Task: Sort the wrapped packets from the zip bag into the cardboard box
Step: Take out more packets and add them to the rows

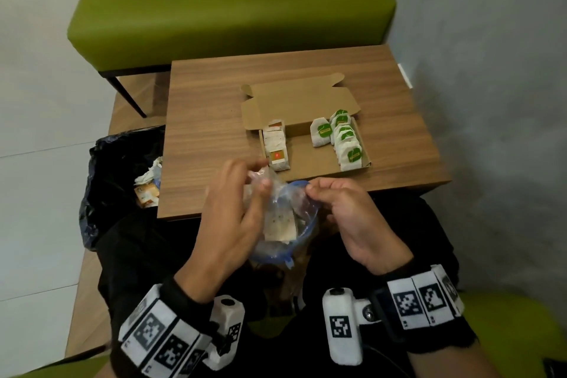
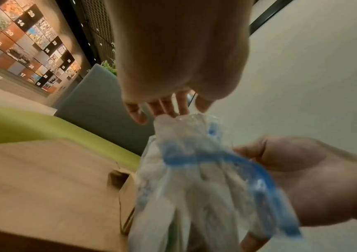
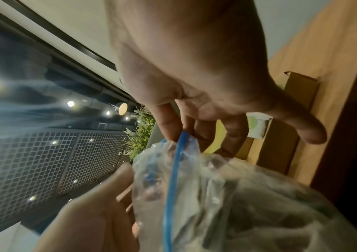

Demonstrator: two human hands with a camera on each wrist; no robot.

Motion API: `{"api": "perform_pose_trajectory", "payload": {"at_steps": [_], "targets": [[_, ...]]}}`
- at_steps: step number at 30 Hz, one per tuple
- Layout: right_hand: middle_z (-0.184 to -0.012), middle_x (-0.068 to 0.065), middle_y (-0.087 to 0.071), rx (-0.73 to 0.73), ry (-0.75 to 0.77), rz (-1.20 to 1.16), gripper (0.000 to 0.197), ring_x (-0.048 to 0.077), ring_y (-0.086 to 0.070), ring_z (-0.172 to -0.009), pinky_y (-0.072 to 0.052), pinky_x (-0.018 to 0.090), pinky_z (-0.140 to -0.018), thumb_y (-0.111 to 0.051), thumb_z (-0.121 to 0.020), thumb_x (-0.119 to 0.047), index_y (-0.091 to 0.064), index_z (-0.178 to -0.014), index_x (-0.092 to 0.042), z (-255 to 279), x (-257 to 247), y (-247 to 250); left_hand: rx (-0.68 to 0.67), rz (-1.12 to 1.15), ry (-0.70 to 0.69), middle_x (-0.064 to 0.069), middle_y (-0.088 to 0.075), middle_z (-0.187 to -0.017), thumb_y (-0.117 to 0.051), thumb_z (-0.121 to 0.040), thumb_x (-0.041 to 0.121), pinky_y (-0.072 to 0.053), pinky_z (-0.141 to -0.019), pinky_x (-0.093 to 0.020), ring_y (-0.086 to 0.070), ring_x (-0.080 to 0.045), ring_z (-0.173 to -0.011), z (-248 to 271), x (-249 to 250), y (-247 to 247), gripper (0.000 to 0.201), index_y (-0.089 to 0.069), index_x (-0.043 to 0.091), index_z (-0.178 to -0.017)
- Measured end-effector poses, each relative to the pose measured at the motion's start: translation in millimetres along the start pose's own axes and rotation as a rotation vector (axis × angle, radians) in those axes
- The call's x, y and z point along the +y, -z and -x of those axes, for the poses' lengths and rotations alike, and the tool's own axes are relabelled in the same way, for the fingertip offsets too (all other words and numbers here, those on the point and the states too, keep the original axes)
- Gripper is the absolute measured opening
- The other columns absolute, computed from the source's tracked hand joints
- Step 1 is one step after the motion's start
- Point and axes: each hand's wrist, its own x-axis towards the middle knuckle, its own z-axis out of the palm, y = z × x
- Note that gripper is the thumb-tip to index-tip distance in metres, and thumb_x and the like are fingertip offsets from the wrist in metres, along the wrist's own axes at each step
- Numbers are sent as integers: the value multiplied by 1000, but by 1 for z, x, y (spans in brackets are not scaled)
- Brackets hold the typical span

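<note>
Zip bag (image 1: 283,218), clear, crumpled, blue-rimmed, holds pale packets (image 1: 280,222).

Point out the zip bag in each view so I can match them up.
Head: zip bag low centre, between both hands.
Left wrist: zip bag lower centre, below the fingers.
Right wrist: zip bag lower right.
Shared landmark: its blue zip strip.

Clear zip bag (image 1: 282,209) with blue seal; brown cardboard box (image 1: 306,159); white packets, green-labelled (image 1: 349,144) and orange-labelled (image 1: 277,147); wood-grain bench (image 1: 214,107).
</note>
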Motion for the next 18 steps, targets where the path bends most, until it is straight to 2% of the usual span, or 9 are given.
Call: {"api": "perform_pose_trajectory", "payload": {"at_steps": [2, 3, 6, 8, 10, 11, 14, 16, 18], "targets": [[-75, 5, -68, -49, 7, -19, 31, 9, -61, -71, -46, 15, -61, -50, -99, -14, -68, -75, -11, 2, -3, -2, -160, -61, -67, 15, -61, -108, -38, -100, 49, -48, -88, -42, -57, -3, -102, -3, 3, 1, 36, -61, 28, -117], [-76, 6, -68, -72, 9, -63, 32, 10, -62, -70, -47, 15, -60, -50, -100, -14, -68, -74, -11, 3, -3, -2, -203, -71, -75, 14, -64, -100, -37, -99, 51, -49, -84, -42, -59, -4, -96, -4, 2, 2, 39, -65, 26, -109], [-83, 6, -73, -21, 38, -120, 25, 10, -68, -74, -51, 19, -65, -53, -100, -18, -72, -87, -10, 1, -1, -8, -144, -26, -20, 6, -62, -69, -44, -98, 46, -46, -64, -35, -58, -8, -68, -6, -2, -1, 39, -64, 20, -78], [-94, -2, -72, 168, 198, 173, 12, 7, -67, -84, -52, 25, -74, -65, -94, -31, -70, -99, -20, -1, 8, -13, -30, -21, 62, 2, -59, -60, -51, -99, 39, -44, -57, -35, -56, -11, -58, -5, -5, -4, 38, -62, 16, -72], [-94, -13, -64, 303, 328, 552, 25, 1, -61, -85, -52, 24, -74, -73, -83, -44, -65, -104, -31, 4, 17, -16, 71, -1, 146, 0, -59, -58, -53, -99, 34, -43, -57, -37, -55, -15, -57, -5, -6, -8, 37, -62, 12, -70], [-89, -14, -63, 331, 365, 630, 25, 1, -60, -80, -53, 25, -71, -73, -82, -44, -65, -101, -32, 6, 19, -17, 106, 26, 179, -1, -60, -59, -52, -99, 34, -44, -57, -37, -56, -16, -57, -5, -6, -8, 37, -63, 12, -70], [-77, -6, -71, 304, 368, 406, 7, 4, -65, -70, -58, 32, -70, -68, -91, -27, -72, -91, -21, 6, 26, -15, 150, 162, 230, 5, -58, -55, -51, -100, 32, -42, -54, -30, -52, -9, -53, -3, -5, -7, 39, -63, 14, -67], [-73, 1, -72, 196, 308, 208, 18, 8, -67, -71, -56, 25, -72, -62, -96, -14, -72, -83, -9, 2, 28, -9, 123, 218, 241, 7, -50, -53, -48, -102, 32, -37, -51, -31, -45, -7, -51, 0, -9, -5, 46, -55, 11, -62], [-70, 5, -67, 25, 157, 26, 26, 10, -63, -70, -51, 18, -71, -55, -99, -9, -69, -77, -5, 2, 21, -3, 95, 287, 296, -2, -42, -54, -45, -103, 34, -34, -49, -31, -39, -12, -51, 1, -13, -3, 49, -46, 10, -60]]}}
